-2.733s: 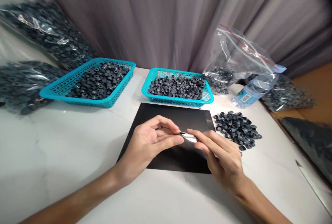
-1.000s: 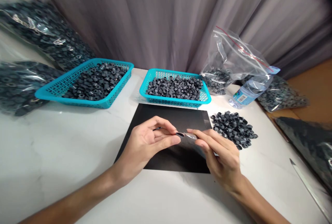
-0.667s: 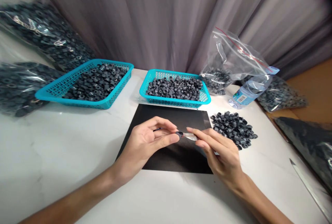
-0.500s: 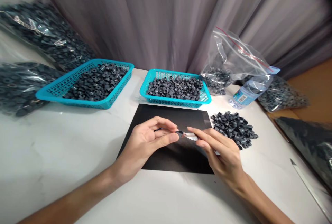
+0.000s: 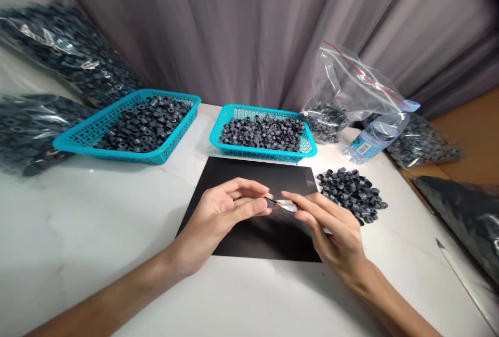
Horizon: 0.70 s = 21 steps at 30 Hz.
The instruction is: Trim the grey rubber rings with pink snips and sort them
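Note:
My left hand (image 5: 224, 209) pinches a small dark grey plastic ring (image 5: 270, 202) between thumb and fingertips, above a black mat (image 5: 268, 241). Facing it, my right hand (image 5: 331, 222) is closed on a short, shiny white tool (image 5: 287, 205) whose exact kind I cannot make out. The tool's narrow end points left and meets the ring or comes very close to it. Right of the mat, beside my right hand, lies a loose pile of similar grey rings (image 5: 353, 194).
Behind the mat stands a blue basket (image 5: 263, 155) of grey pieces, with another blue basket (image 5: 156, 157) to its left. Filled clear bags (image 5: 74, 56) lean at far left. A water bottle (image 5: 374, 139) and a zip bag (image 5: 331, 118) stand back right; a pale pen-like tool (image 5: 463, 280) lies right.
The ring has turned slightly in my left fingers, and the fingers have shifted a little around it. My right hand and the white tool have hardly moved.

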### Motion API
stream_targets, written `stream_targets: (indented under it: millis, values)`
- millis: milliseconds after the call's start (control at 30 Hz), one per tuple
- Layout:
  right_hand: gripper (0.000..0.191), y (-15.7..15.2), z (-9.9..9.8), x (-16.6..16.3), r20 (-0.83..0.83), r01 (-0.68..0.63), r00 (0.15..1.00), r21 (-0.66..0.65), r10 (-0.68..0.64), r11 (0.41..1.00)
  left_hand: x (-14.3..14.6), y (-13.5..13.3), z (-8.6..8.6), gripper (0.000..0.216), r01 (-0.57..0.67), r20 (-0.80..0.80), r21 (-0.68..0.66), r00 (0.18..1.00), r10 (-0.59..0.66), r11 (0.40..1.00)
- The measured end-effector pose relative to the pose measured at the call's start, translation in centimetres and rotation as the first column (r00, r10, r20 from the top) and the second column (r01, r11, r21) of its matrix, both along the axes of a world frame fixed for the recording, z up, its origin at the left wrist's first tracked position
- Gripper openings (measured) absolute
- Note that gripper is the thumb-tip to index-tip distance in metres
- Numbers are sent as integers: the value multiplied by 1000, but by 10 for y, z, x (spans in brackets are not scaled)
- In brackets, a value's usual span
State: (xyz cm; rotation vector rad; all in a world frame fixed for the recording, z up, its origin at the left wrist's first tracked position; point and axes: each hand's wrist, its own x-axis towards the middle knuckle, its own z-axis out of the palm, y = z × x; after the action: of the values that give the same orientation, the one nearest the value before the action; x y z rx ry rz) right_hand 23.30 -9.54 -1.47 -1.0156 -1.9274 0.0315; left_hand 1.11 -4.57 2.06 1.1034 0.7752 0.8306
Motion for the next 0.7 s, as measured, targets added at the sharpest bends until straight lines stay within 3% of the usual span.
stream_targets:
  millis: [700]
  values:
    - [33,1,1,2,-6,54,999,-23,-54,998,0,-3,1,24,28,-7,-26,1000,-28,999]
